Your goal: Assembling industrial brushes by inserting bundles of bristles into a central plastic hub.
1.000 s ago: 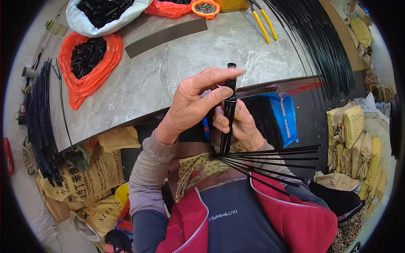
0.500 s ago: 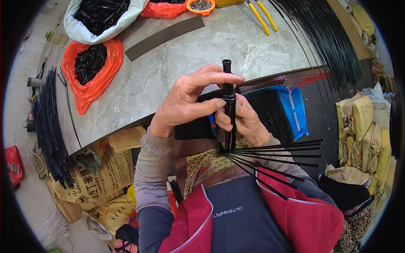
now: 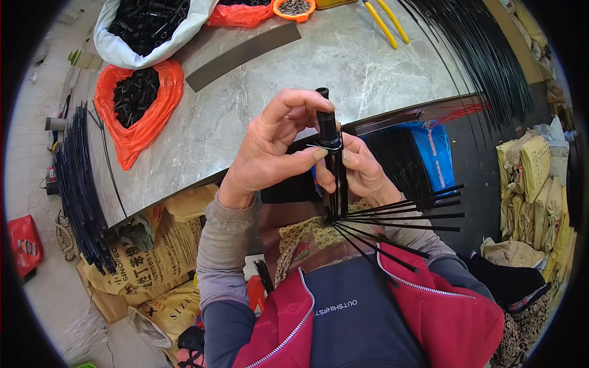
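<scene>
Upright in front of my body stands what looks like a black umbrella frame: a black tube (image 3: 327,127) on top, with thin black ribs (image 3: 417,216) fanning out to the right from its lower end. My left hand (image 3: 257,156) is curled about the tube, fingers at its upper part and thumb pressed at a thin wire (image 3: 325,146) around its lower part. From the right, my right hand (image 3: 368,172) pinches the frame just below the wire. Some of its fingers are hidden behind the frame.
A grey marbled table (image 3: 257,104) carries a curved dark strip (image 3: 244,56), yellow-handled pliers (image 3: 381,24), a red bag (image 3: 169,92) and a white bag (image 3: 126,55) of black parts. Black rods hang over its right end (image 3: 478,61); more stand at left (image 3: 86,184).
My left index finger has bent from lying straight across the tube to curling at its upper part. The tube has turned or slid slightly, and the fanned ribs have shifted a little.
</scene>
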A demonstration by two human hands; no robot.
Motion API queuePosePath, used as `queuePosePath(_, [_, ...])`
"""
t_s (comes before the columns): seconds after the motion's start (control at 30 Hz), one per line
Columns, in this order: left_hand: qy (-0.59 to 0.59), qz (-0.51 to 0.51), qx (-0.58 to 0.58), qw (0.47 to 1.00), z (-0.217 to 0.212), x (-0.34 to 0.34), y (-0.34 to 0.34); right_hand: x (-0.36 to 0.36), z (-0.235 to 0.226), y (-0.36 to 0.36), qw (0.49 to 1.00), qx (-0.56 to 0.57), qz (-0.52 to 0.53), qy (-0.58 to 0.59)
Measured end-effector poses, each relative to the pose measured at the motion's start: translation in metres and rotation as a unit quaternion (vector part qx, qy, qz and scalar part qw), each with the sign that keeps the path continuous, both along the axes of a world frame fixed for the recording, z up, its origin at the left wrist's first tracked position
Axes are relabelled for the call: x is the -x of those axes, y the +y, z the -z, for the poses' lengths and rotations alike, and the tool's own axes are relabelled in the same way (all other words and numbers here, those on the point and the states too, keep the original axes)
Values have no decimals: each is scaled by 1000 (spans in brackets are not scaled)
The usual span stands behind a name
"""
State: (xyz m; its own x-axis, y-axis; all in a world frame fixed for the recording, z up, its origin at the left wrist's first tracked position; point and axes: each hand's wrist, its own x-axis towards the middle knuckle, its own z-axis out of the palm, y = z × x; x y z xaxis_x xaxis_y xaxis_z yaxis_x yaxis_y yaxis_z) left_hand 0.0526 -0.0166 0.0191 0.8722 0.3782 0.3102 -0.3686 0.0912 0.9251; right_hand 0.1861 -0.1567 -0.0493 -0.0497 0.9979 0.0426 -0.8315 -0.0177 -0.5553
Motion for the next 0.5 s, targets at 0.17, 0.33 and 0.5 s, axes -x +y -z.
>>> queuePosePath(0.17, [10,-5,68,998,-9,4,-3,3,-8,4,999,29,22,-39])
queuePosePath(0.33, [77,-24,48,996,-12,10,0,2,-26,4,996,50,25,-66])
queuePosePath(0.5, [110,-17,87,990,-15,14,2,7,-38,6,988,91,41,-117])
